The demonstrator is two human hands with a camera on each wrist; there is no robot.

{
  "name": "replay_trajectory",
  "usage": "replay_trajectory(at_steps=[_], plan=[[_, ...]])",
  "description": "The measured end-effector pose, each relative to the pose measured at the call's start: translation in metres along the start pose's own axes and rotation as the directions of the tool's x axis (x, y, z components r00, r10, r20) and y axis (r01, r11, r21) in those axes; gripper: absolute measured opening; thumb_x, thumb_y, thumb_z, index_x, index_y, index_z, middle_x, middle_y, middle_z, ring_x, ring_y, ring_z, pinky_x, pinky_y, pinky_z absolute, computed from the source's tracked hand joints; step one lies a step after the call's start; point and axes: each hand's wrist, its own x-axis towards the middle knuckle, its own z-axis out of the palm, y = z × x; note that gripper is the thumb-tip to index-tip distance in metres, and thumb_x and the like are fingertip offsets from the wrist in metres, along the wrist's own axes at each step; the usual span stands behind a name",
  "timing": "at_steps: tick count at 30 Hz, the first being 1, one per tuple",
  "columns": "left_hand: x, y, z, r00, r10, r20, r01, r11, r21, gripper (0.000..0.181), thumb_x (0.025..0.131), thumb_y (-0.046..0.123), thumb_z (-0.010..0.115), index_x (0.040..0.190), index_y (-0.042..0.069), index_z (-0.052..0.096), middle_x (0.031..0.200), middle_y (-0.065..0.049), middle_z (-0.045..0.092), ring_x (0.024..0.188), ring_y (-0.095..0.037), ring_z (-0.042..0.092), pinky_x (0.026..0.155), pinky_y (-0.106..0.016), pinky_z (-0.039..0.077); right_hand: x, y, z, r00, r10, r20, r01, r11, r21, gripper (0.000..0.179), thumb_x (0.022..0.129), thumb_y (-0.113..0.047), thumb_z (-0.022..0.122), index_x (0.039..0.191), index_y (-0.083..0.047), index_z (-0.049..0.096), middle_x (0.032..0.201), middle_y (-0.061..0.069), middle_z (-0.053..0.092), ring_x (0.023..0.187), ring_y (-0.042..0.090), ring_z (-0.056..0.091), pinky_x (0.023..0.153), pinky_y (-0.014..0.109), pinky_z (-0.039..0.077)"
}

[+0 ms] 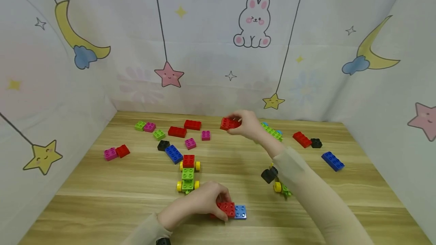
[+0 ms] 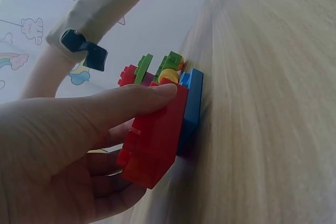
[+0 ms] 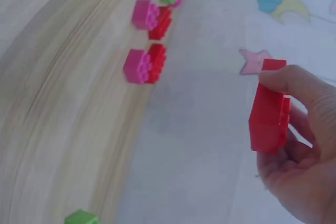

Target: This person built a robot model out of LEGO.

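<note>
My left hand [image 1: 210,199] grips a red brick [image 1: 227,210] near the front of the table, thumb on one side and fingers on the other. That brick sits on a blue brick [image 1: 240,212], whose studs show at its right end. Further back, my right hand [image 1: 246,124] holds another red brick [image 1: 229,123] above the table's far side. In the right wrist view, thumb and fingers pinch this red brick [image 3: 269,114], its studs facing the palm. Beside the left hand stands a green and red brick vehicle [image 1: 188,174] with yellow wheels.
Loose red, pink, green, black and blue bricks, including a blue one [image 1: 174,154], lie at the back left. A second wheeled build [image 1: 285,189] is partly hidden under the right forearm. On the right are a red brick [image 1: 301,139] and a blue brick [image 1: 332,161].
</note>
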Motion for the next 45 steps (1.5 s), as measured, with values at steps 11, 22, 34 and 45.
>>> replay_trajectory(at_steps=[11,22,34,45], plan=[[0.0,-0.001,-0.001,1.0,-0.002,0.008,0.002,1.0,-0.008,0.029,0.07,0.022,0.089,0.093,0.015,0.072,0.084,0.014,0.065,0.075,0.003,0.053,0.071,-0.016,0.047,-0.049,-0.022,-0.002,0.978,-0.176,-0.114,0.183,0.982,0.049,0.037,0.076,-0.01,0.08,0.111,-0.004,0.071,0.104,0.01,0.069,0.087,0.021,0.059,0.072,0.031,0.054],[0.001,-0.003,0.0,1.0,0.018,0.004,-0.018,1.0,-0.017,0.03,0.07,0.021,0.089,0.094,0.013,0.073,0.085,0.013,0.067,0.075,0.003,0.054,0.071,-0.016,0.048,-0.096,-0.015,0.013,0.984,-0.18,0.004,0.179,0.98,0.09,0.032,0.072,-0.012,0.079,0.104,-0.008,0.072,0.092,0.002,0.069,0.079,0.014,0.057,0.062,0.025,0.055],[0.001,-0.002,0.0,1.0,0.018,-0.004,-0.018,1.0,-0.021,0.031,0.069,0.022,0.089,0.094,0.013,0.073,0.081,0.014,0.065,0.072,0.002,0.053,0.068,-0.016,0.047,-0.118,0.009,0.034,0.973,-0.117,0.2,0.107,0.992,0.061,0.029,0.068,-0.016,0.081,0.095,-0.011,0.071,0.084,-0.007,0.063,0.075,0.007,0.052,0.064,0.02,0.046],[0.001,-0.001,-0.001,0.999,0.05,-0.001,-0.05,0.999,0.021,0.028,0.07,0.022,0.089,0.089,0.014,0.071,0.079,0.015,0.062,0.07,0.003,0.051,0.066,-0.016,0.045,-0.135,0.03,0.047,0.921,-0.126,0.368,0.1,0.991,0.089,0.025,0.063,-0.015,0.082,0.084,-0.017,0.068,0.078,-0.013,0.059,0.069,-0.001,0.05,0.059,0.017,0.045]])
